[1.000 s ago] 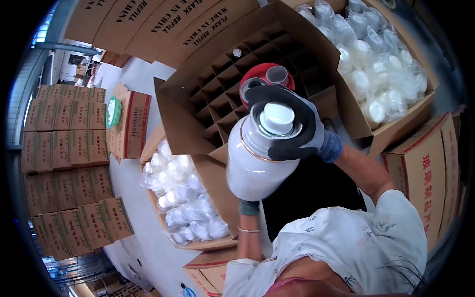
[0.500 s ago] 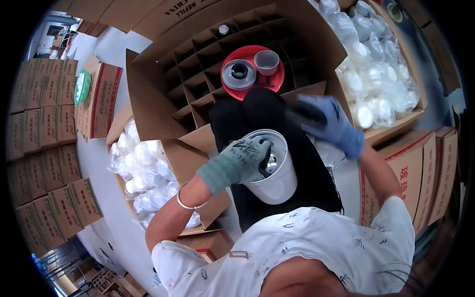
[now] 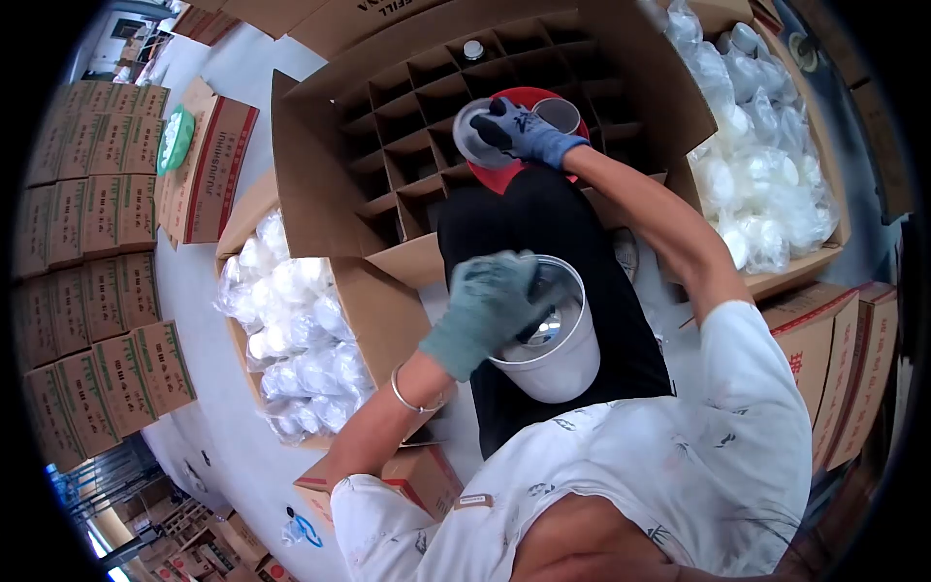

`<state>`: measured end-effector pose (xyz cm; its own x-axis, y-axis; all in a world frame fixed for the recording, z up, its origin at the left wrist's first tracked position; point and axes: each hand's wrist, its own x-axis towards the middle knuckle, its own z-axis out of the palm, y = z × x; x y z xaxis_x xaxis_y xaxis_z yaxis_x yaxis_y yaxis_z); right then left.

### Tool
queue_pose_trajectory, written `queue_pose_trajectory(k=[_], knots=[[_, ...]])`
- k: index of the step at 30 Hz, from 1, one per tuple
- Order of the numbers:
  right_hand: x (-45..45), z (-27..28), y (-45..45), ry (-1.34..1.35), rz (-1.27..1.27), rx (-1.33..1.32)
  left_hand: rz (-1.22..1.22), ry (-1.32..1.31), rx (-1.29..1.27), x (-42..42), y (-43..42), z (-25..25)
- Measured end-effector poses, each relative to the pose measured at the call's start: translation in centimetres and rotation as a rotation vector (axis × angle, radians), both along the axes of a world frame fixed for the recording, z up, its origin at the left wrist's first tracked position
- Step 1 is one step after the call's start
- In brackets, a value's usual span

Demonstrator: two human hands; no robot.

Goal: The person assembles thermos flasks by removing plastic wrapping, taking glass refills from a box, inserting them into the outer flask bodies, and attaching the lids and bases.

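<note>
My right hand (image 3: 533, 134), in a blue glove with dark fingertips, reaches forward and pinches the middle of a round translucent lid (image 3: 470, 145). The lid overhangs the left side of a red plate (image 3: 499, 181); whether it is lifted clear I cannot tell. A small grey-white cup (image 3: 558, 114) stands on the plate, partly behind my wrist. My left hand (image 3: 493, 306), in a green glove, is over the left rim of a white bucket-shaped container (image 3: 553, 373) on my lap. Its blurred fingers reach into the mouth, near something shiny and metallic (image 3: 551, 328) inside.
A large carton with cardboard dividers (image 3: 412, 144) stands ahead, with one white-capped bottle (image 3: 472, 50) in a cell. Cartons of plastic-wrapped white items stand left (image 3: 301, 301) and right (image 3: 742, 145). Stacked boxes (image 3: 107, 262) line the far left; a green basin (image 3: 176, 139) sits on another box.
My right hand has swung forward from beside my knee to the lid, which has shifted left on the plate. My left hand stays at the container, its fingers slightly higher. The view has shifted.
</note>
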<state>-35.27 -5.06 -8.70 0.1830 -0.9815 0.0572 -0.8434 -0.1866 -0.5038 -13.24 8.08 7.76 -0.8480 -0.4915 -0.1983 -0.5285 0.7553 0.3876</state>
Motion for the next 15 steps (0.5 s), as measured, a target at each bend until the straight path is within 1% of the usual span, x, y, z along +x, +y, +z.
queue_pose_trajectory(k=[1, 2, 3, 4, 5, 6, 7, 8, 9, 12, 15], knots=[[-0.1, 2.0, 1.4, -0.111, 0.001, -0.252, 0.212, 0.232, 0.011, 0.0, -0.5, 1.1], [-0.2, 5.4, 3.4, -0.236, 0.018, -0.408, 0.275, 0.654, -0.142, 0.5, -2.0, -1.0], [-0.2, 8.8, 5.2, -0.236, 0.02, -0.486, 0.43, 0.808, 0.041, 0.7, -3.9, -1.8], [-0.2, 11.4, 6.8, -0.293, 0.048, -0.558, 0.656, 1.036, 0.375, -0.1, -5.0, -1.5], [0.0, 14.0, 8.5, -0.309, 0.051, -0.621, 0.6, 1.161, 0.609, -1.4, -4.9, 1.1], [0.5, 15.7, 10.0, -0.323, 0.058, -0.684, 0.554, 1.219, 0.827, -2.2, -5.0, 1.5], [1.2, 15.7, 11.1, -0.385, -0.023, -0.611, 0.524, 1.263, 1.046, -3.1, -5.1, 1.9], [1.8, 15.7, 12.1, -0.445, -0.101, -0.537, 0.511, 1.241, 1.245, -3.5, -5.1, 0.4], [2.0, 16.8, 12.9, -0.431, -0.178, -0.538, 0.57, 1.123, 1.111, -4.0, -4.4, 0.4], [1.5, 18.9, 15.3, -0.32, -0.156, -0.54, 0.401, 1.444, 1.563, -4.5, -3.2, 0.8], [1.1, 20.1, 17.2, -0.227, -0.141, -0.535, 0.381, 1.431, 1.398, -4.4, -2.1, 1.5]])
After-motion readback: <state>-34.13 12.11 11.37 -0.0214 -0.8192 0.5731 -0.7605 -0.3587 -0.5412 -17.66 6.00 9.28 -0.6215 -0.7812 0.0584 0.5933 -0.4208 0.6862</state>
